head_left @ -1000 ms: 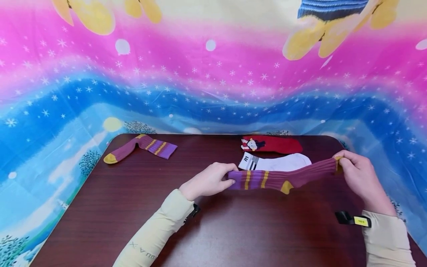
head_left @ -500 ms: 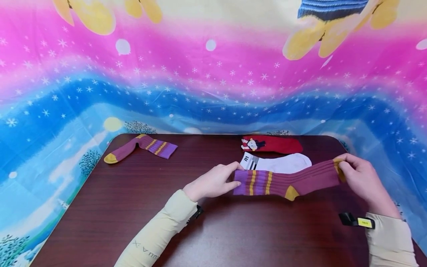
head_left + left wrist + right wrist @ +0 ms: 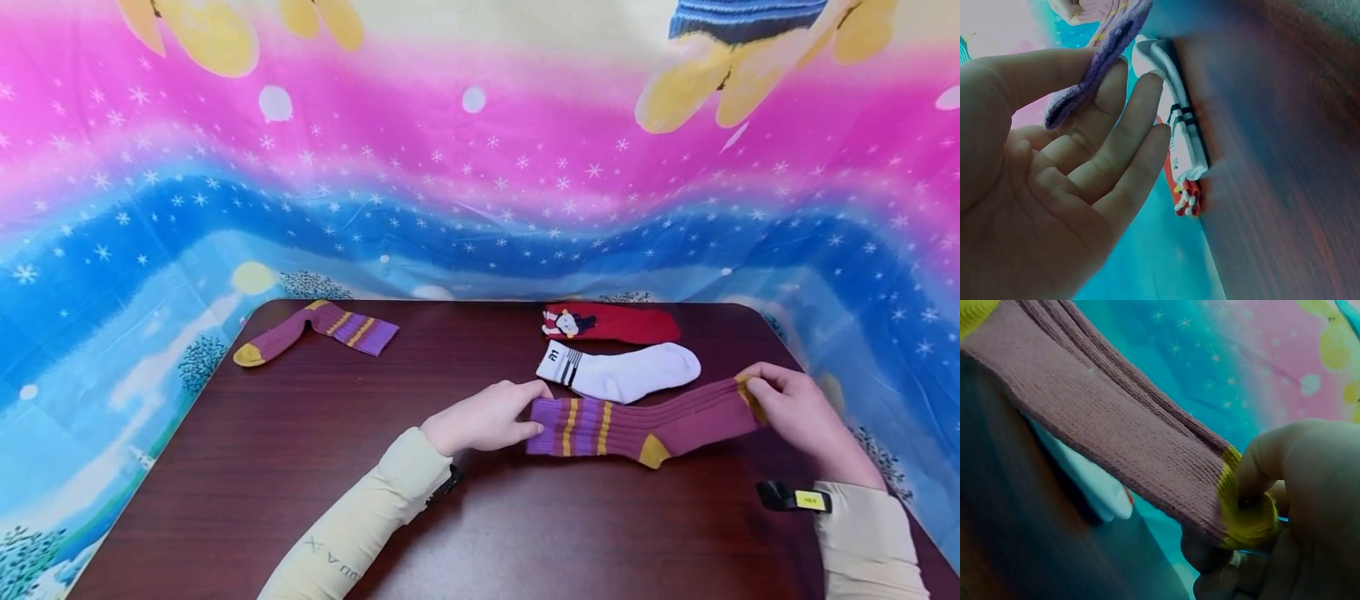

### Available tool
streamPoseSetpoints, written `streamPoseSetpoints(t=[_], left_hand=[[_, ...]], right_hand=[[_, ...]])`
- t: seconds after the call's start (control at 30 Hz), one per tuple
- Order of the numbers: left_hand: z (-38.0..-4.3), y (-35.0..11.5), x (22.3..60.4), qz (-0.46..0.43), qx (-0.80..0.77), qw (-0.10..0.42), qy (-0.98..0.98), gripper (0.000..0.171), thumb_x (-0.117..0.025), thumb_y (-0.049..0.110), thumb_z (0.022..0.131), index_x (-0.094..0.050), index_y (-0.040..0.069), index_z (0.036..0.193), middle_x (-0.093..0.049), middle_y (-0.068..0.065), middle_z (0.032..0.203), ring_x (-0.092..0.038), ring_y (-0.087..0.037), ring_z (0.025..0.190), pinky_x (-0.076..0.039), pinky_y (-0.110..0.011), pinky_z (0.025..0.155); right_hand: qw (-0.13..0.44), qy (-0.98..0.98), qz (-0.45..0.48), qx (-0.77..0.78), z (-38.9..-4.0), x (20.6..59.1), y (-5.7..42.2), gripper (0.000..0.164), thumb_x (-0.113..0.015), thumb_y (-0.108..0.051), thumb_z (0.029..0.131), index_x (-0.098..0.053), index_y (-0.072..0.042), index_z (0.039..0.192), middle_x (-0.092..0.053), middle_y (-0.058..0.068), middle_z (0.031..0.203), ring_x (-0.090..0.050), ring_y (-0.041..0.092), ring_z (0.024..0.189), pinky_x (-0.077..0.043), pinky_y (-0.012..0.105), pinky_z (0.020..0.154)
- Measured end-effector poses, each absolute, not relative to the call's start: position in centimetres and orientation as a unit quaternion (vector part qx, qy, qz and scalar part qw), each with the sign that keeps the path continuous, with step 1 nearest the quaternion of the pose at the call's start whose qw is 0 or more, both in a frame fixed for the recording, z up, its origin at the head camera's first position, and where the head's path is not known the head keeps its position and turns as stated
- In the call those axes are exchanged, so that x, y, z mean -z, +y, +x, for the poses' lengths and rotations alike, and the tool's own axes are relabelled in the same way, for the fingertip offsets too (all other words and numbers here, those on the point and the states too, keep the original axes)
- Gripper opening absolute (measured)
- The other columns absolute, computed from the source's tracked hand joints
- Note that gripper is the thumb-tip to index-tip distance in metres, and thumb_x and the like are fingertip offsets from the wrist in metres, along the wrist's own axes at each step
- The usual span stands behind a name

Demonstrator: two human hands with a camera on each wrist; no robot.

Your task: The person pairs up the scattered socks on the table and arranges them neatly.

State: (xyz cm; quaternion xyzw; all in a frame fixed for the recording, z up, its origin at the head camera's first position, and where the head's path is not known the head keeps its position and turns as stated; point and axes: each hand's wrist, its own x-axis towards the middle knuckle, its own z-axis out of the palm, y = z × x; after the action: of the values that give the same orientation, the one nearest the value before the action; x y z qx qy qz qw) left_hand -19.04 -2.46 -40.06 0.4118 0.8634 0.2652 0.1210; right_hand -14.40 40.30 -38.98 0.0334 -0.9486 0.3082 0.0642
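Observation:
A purple and maroon sock [image 3: 697, 417] with yellow stripes, heel and toe is stretched sideways between both hands in the head view. My left hand [image 3: 491, 417] pinches its purple cuff [image 3: 1100, 72] between thumb and forefinger, the other fingers loosely bent below. The yellow toe [image 3: 1235, 506] is pinched by my right hand [image 3: 798, 417]. In the right wrist view the sock appears held off the table. Just behind it lies a white sock [image 3: 637, 371] with black stripes at its cuff. Beyond that is a red sock [image 3: 630, 323] with a cartoon figure.
A matching purple and maroon sock [image 3: 281, 333], bent at the heel, lies at the far left of the dark wooden table [image 3: 300, 467]. A bright printed cloth [image 3: 465, 192] hangs along the table's back and sides.
Both hands have brought the held sock nearer the table's front, uncovering more of the white sock. The sock's flat side has turned to face the head camera more. The other socks stay put.

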Motion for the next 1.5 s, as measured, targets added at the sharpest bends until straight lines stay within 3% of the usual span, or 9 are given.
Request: streamPoseSetpoints(t=[0.47, 0.73, 1.2, 1.5], left_hand=[[-19.0, -1.6, 41.1, 0.425, -0.206, 0.126, 0.873, 0.030, -0.071, 0.021, 0.097, -0.059, 0.011, 0.123, -0.058, 0.007, 0.083, -0.053, -0.008, 0.071, -0.045, -0.021, 0.074], [-19.0, -1.3, 41.5, 0.397, -0.168, 0.108, 0.896, 0.031, -0.074, 0.021, 0.094, -0.061, 0.013, 0.121, -0.066, 0.003, 0.095, -0.058, -0.007, 0.078, -0.049, -0.023, 0.076], [-19.0, -1.1, 42.2, 0.378, -0.128, 0.104, 0.911, 0.044, -0.080, 0.024, 0.090, -0.059, 0.013, 0.128, -0.068, -0.001, 0.107, -0.061, -0.011, 0.089, -0.051, -0.027, 0.082], [-18.7, -1.2, 42.0, 0.393, -0.132, 0.072, 0.907, 0.064, -0.086, 0.020, 0.083, -0.056, 0.017, 0.140, -0.062, -0.002, 0.129, -0.062, -0.017, 0.111, -0.050, -0.032, 0.092]], right_hand=[[0.012, -0.956, 0.037, -0.291, -15.0, 41.5, 40.6, 0.032, -0.043, -0.019, 0.110, -0.068, 0.002, 0.112, -0.062, 0.005, 0.078, -0.055, 0.015, 0.065, -0.044, 0.030, 0.057], [-0.001, -0.960, 0.038, -0.277, -15.1, 41.9, 40.5, 0.022, -0.056, -0.015, 0.105, -0.069, 0.002, 0.113, -0.069, 0.011, 0.096, -0.052, 0.018, 0.074, -0.042, 0.028, 0.057], [0.013, -0.959, 0.032, -0.282, -15.5, 42.7, 40.9, 0.024, -0.072, -0.014, 0.097, -0.067, 0.002, 0.114, -0.071, 0.017, 0.099, -0.066, 0.029, 0.086, -0.052, 0.026, 0.064], [0.026, -0.966, 0.029, -0.257, -15.8, 43.3, 41.3, 0.013, -0.074, -0.011, 0.094, -0.065, -0.002, 0.098, -0.068, 0.010, 0.090, -0.058, 0.023, 0.075, -0.046, 0.033, 0.062]])
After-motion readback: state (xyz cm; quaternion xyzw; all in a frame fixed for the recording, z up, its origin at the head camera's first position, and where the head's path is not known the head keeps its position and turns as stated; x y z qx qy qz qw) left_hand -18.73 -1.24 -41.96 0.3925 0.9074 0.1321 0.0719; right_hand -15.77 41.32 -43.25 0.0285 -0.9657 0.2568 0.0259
